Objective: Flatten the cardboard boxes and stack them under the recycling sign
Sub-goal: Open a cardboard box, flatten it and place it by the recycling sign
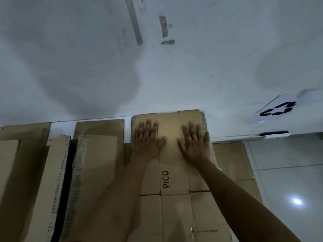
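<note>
1. Head view: my left hand point(148, 138) and right hand point(194, 142) lie flat, fingers straight and spread, pressing the flattened PICO box point(171, 172) against the wall point(87, 58), gripping nothing.
2. The box lies left of and below the recycling sign point(277, 109), with other cardboard point(97, 154) beside it.
3. Looks light and stiff, creased, smooth-faced; it would likely spring open, so I'd take it by the side edges.

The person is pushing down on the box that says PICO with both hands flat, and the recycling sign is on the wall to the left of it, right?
Not quite. The head view shows the recycling sign on the wall to the right of the flattened PICO box, not the left. The rest holds: the left hand and the right hand both press flat on it.
</note>
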